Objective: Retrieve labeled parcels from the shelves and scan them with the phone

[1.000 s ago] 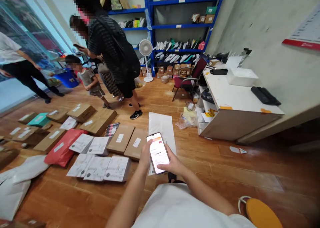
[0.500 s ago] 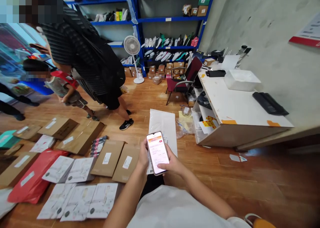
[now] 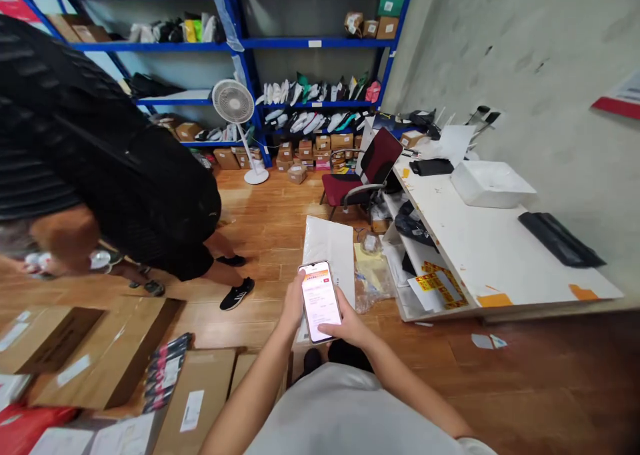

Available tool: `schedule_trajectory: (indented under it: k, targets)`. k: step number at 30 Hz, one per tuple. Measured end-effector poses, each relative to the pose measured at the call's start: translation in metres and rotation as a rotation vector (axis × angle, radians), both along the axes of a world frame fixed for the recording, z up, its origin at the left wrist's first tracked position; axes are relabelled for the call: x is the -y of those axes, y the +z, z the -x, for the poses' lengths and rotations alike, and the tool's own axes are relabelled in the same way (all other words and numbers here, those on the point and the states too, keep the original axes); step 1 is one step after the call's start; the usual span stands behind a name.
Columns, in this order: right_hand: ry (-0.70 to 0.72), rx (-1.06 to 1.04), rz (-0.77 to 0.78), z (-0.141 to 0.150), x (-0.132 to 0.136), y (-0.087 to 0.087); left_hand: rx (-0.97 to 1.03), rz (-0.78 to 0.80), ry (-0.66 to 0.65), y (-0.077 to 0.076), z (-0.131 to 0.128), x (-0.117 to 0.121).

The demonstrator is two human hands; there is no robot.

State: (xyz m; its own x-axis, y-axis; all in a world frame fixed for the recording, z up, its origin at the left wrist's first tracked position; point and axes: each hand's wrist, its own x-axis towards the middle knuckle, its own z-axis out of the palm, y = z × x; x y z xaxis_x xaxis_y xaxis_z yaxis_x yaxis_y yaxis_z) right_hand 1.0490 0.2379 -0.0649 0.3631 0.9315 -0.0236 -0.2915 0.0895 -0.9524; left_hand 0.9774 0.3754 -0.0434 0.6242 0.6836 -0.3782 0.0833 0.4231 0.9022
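Observation:
I hold a smartphone point(image 3: 320, 300) upright in front of me with both hands, its lit screen showing an orange and white page. My left hand point(image 3: 292, 303) wraps the phone's left edge. My right hand point(image 3: 350, 323) cups its right side, thumb lying across the lower screen. Beneath the phone a large white mailer bag point(image 3: 327, 245) lies flat on the wooden floor. Brown cardboard parcels point(image 3: 200, 395) with white labels lie on the floor to my lower left.
A person in a dark striped top point(image 3: 90, 168) bends over at the left, close to the parcels. A white desk point(image 3: 480, 242) stands at right, a red chair point(image 3: 365, 172) behind it. Blue shelves point(image 3: 310, 42) and a white fan point(image 3: 235, 105) line the back wall.
My view has moved forward and to the right. The person in the striped top now looms much larger at the left, and most floor parcels have slid out of view. My hands still grip the phone.

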Motion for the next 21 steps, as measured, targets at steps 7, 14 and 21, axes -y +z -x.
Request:
schedule_trajectory:
  k: [7,14,21]
  targets:
    - [-0.012,-0.116,0.062,-0.137,-0.109,-0.012,-0.011,-0.044,-0.031,-0.018,-0.143,-0.112]
    - [0.078,-0.128,-0.002,-0.308,-0.246,-0.011,0.258,0.209,0.051,-0.010,-0.286,-0.245]
    - [-0.015,-0.417,0.079,-0.434,-0.376,-0.003,0.297,-0.036,0.511,0.010,-0.329,-0.407]
